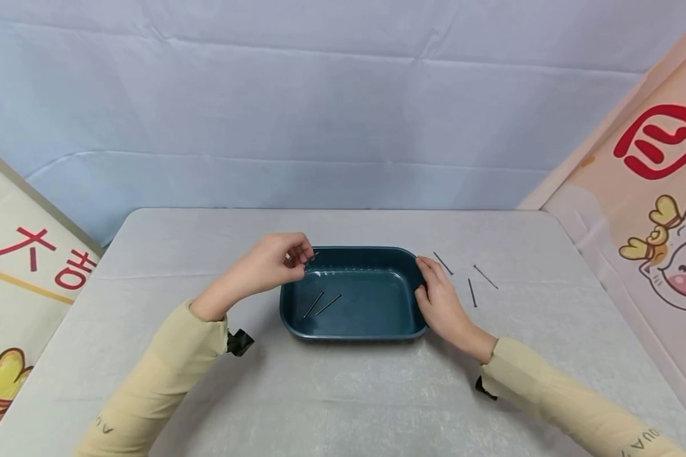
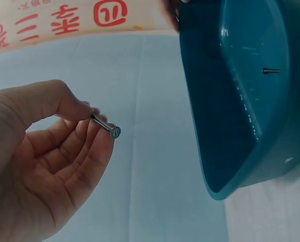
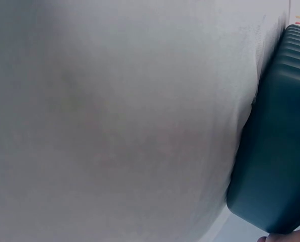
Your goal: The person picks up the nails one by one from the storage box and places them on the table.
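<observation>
Between thumb and fingertips, my left hand pinches a metal nail, its flat head sticking out, above the far left corner of a dark teal plastic basin. At the basin's right side, my right hand grips the rim, thumb toward the inside. Two nails lie on the basin floor, left of its middle; the left wrist view shows one nail head inside. The right wrist view catches the basin's outer wall and a bit of my fingers at the bottom corner.
Three loose nails lie on the grey-covered table, right of the basin and near my right hand. A pale cloth backdrop hangs behind the table, with printed sheets on both sides.
</observation>
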A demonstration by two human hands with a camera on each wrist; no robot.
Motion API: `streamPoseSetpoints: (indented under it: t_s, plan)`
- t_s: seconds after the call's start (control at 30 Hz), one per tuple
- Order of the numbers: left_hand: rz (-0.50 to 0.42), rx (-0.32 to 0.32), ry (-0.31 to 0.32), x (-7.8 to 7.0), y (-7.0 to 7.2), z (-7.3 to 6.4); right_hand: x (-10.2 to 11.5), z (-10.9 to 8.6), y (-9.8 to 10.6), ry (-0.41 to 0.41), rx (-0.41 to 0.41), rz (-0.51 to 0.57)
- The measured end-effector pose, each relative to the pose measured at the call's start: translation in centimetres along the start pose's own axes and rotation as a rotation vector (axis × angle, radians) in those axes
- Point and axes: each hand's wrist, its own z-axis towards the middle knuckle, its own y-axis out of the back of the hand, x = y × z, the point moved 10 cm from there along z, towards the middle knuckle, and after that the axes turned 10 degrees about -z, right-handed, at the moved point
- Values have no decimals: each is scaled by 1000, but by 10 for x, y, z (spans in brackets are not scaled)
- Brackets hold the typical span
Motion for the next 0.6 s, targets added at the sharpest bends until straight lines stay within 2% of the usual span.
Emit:
streamPoseSetpoints:
  t_s: [0.6]
  plan:
    - [-43, -131, 88, 38, 16, -11, -3, 1, -3, -12, 2, -13]
